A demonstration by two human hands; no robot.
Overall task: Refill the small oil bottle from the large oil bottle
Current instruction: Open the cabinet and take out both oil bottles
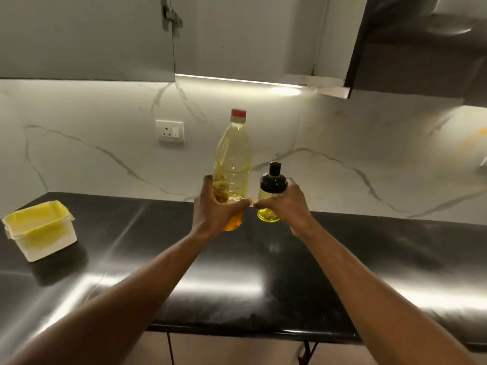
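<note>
Two bare forearms reach from the near corners across a glossy black countertop, converging toward its far middle. The left hand is wrapped around the lower body of the large oil bottle, thumb up the bottle's left side and fingers curled across its front. Just to the right, the right hand grips the small oil bottle from its right side, fingers curled round the glass below its black cap. The fingertips of the two hands almost meet between the bottles. Both bottles stand upright and close together over the far part of the counter; whether their bases rest on it cannot be told. The large bottle holds yellow oil nearly to its red cap, and the small one shows only a shallow yellow layer at the bottom. At the left sits a white container with a yellow lining. Beyond, a marbled backsplash carries a wall socket, with grey cabinets above.
</note>
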